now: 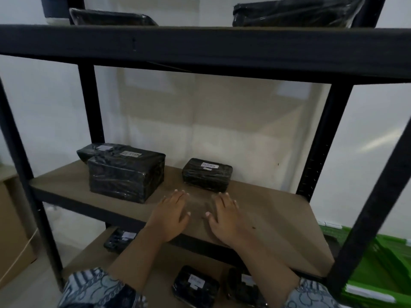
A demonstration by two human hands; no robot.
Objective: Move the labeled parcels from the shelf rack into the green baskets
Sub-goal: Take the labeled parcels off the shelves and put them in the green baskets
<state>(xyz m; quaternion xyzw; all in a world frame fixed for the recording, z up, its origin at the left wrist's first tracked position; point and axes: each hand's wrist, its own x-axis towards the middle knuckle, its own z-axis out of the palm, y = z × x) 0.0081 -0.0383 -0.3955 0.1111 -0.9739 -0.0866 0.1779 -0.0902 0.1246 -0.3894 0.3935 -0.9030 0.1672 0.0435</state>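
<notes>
Room to move is widest on the right half of the middle shelf (pixel 266 210), where bare brown board runs from the small parcel (pixel 206 174) to the black back post (pixel 315 141). The left hand (pixel 172 215) and right hand (pixel 226 216) lie side by side over the front part of that board, palms down, fingers straight and released, holding nothing. I cannot tell whether they touch the board. The small parcel sits just beyond the fingertips, apart from them. The large parcel (pixel 126 174) stands to its left near the front edge, with another parcel (pixel 93 150) half hidden behind it. The upper shelf beam (pixel 200 47) hangs low across my view, and the slanting front post (pixel 367 218) stands between the hands and the green baskets (pixel 378 270), which are cut off at the lower right. Two wrapped parcels up top (pixel 111 17) (pixel 295 12) are cropped by the frame. On the lower shelf I make out three parcels (pixel 120 240) (pixel 195 285) (pixel 244 287), partly covered by the forearms. The white labels are too blurred to read. A pale wall stands behind, and a cardboard box (pixel 13 230) sits at far left.
</notes>
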